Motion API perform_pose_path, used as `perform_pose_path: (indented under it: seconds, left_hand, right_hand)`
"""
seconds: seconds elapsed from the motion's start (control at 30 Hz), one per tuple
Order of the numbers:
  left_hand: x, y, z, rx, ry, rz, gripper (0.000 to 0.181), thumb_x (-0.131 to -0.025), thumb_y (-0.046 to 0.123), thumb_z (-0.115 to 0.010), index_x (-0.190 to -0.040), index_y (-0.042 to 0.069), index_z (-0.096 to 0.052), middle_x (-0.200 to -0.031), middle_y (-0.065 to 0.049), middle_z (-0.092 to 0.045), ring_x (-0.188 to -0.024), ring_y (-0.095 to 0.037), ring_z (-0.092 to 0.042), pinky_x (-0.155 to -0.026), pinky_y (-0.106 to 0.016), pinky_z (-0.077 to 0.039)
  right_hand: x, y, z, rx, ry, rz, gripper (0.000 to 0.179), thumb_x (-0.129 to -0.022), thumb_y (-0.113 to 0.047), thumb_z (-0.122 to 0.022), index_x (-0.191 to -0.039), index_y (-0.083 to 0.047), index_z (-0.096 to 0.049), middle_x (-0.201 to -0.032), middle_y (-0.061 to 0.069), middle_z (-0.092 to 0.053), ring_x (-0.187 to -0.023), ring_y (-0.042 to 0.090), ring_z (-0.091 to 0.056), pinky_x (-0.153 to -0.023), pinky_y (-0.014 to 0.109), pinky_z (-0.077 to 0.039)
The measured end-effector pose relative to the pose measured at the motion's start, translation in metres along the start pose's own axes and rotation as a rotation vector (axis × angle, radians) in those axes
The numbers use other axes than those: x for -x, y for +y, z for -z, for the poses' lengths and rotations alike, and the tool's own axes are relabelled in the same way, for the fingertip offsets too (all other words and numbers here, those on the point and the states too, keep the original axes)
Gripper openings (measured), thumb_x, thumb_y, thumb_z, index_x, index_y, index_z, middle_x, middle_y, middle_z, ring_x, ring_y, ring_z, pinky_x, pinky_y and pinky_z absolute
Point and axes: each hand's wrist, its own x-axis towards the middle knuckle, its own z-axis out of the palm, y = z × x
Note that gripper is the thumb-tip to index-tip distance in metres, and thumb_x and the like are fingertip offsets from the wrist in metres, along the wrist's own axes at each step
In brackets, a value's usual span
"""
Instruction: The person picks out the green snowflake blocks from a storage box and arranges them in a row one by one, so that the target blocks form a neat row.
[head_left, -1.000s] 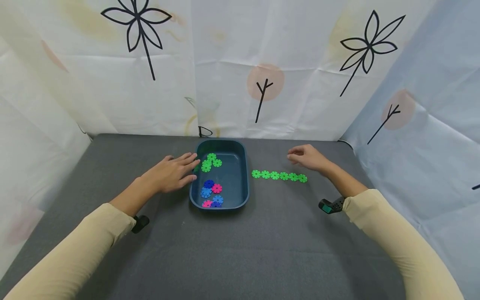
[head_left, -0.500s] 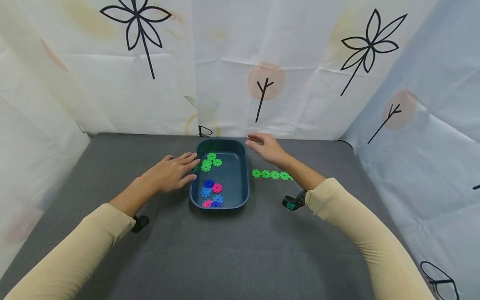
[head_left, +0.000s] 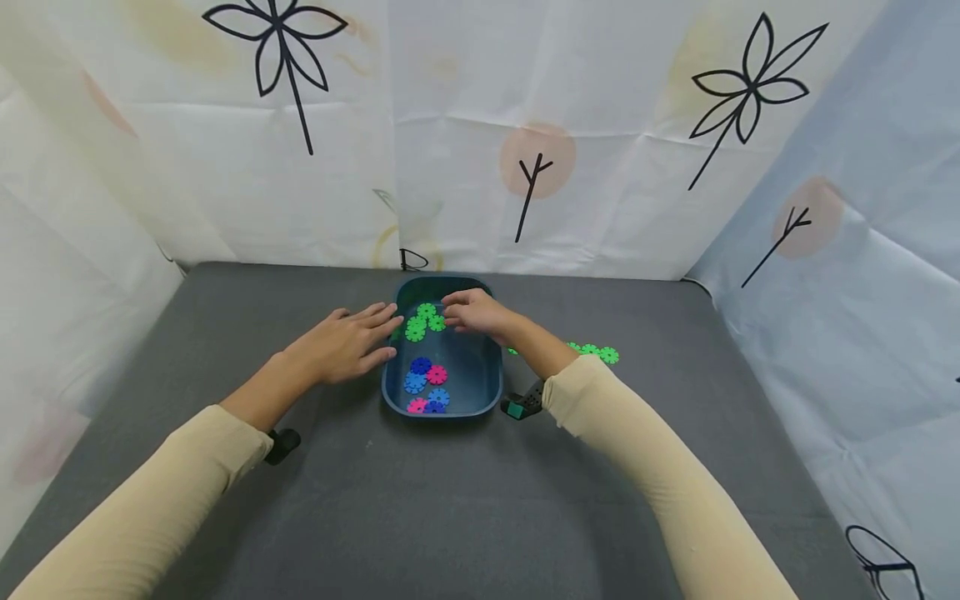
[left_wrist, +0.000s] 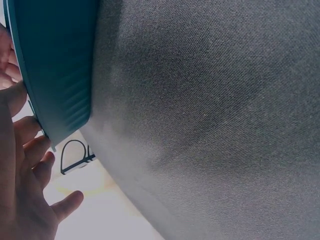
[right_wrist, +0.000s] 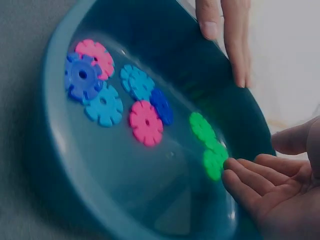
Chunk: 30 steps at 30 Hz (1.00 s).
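Note:
A blue tray [head_left: 474,379] stands on the table with notched plastic discs in it. My left hand [head_left: 341,346], fingers straight and spread, rests at the tray's left rim. Over the tray's back half reaches my right hand [head_left: 480,315], its fingers slightly bent with nothing held. In the right wrist view its fingertips come right up to the green notched discs [right_wrist: 215,161]. Nearer the front of the tray lie pink discs [right_wrist: 146,123], light blue discs [right_wrist: 104,105] and dark blue discs [right_wrist: 83,76].
Right of the tray, a row of green discs [head_left: 609,355] lies on the grey table [head_left: 420,508], partly hidden by the right forearm. A printed white curtain [head_left: 450,183] hangs behind the table and along both sides.
My right hand has swept left from above the green row, past the tray's right rim, to over the green discs inside. The left hand has stayed at the rim.

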Motion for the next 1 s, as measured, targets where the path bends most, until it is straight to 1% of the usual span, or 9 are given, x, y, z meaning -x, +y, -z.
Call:
perform_pose_path:
  seconds: [0.17, 0.3, 0.47, 0.7, 0.9, 1.0]
  left_hand:
    - [0.0, 0.002, 0.002, -0.006, 0.006, -0.002, 0.062, -0.103, 0.04, -0.05, -0.153, 0.004, -0.038, -0.159, -0.019, -0.031, -0.146, -0.038, -0.028, -0.107, -0.068, -0.03]
    - [0.0, 0.002, 0.002, -0.003, 0.006, -0.002, 0.062, -0.103, 0.039, -0.051, -0.153, 0.004, -0.038, -0.158, -0.019, -0.031, -0.146, -0.038, -0.029, -0.107, -0.068, -0.03]
    - [0.0, 0.001, 0.0, -0.007, 0.014, -0.008, 0.062, -0.103, 0.039, -0.051, -0.152, 0.004, -0.039, -0.158, -0.019, -0.032, -0.146, -0.038, -0.029, -0.107, -0.068, -0.031]
    - [0.001, 0.0, 0.001, 0.003, 0.021, -0.025, 0.061, -0.104, 0.039, -0.05, -0.152, 0.003, -0.038, -0.158, -0.019, -0.032, -0.146, -0.038, -0.029, -0.106, -0.068, -0.031]
    - [0.001, 0.0, 0.001, 0.0, 0.017, -0.022, 0.062, -0.104, 0.039, -0.049, -0.153, 0.003, -0.037, -0.158, -0.02, -0.031, -0.146, -0.038, -0.029, -0.106, -0.068, -0.031]
    - [0.001, 0.001, 0.001, 0.001, 0.02, -0.022, 0.062, -0.104, 0.039, -0.05, -0.152, 0.003, -0.038, -0.158, -0.02, -0.032, -0.146, -0.038, -0.029, -0.106, -0.068, -0.031]
  right_hand:
    - [-0.009, 0.001, -0.012, -0.029, -0.028, -0.041, 0.044, -0.107, -0.01, -0.04, -0.147, 0.006, -0.04, -0.143, 0.025, -0.052, -0.132, 0.033, -0.052, -0.107, 0.041, -0.043]
    - [-0.015, 0.003, -0.022, -0.016, -0.028, -0.061, 0.042, -0.106, -0.009, -0.042, -0.146, 0.006, -0.042, -0.138, 0.025, -0.055, -0.127, 0.033, -0.057, -0.105, 0.041, -0.045]
    - [-0.019, 0.003, -0.033, 0.01, -0.019, -0.055, 0.041, -0.104, -0.005, -0.049, -0.143, 0.006, -0.047, -0.134, 0.023, -0.06, -0.121, 0.032, -0.061, -0.1, 0.039, -0.049]
    - [-0.025, 0.006, -0.041, 0.029, -0.014, -0.03, 0.041, -0.1, -0.005, -0.057, -0.139, 0.006, -0.052, -0.126, 0.021, -0.065, -0.116, 0.028, -0.064, -0.096, 0.036, -0.052]
    - [-0.029, 0.007, -0.051, -0.006, 0.004, -0.012, 0.041, -0.097, -0.002, -0.06, -0.137, 0.007, -0.053, -0.128, 0.02, -0.065, -0.118, 0.026, -0.064, -0.096, 0.035, -0.052]
    - [-0.03, 0.006, -0.056, -0.028, 0.021, -0.014, 0.041, -0.097, 0.0, -0.061, -0.136, 0.009, -0.053, -0.129, 0.022, -0.064, -0.118, 0.029, -0.063, -0.097, 0.037, -0.051]
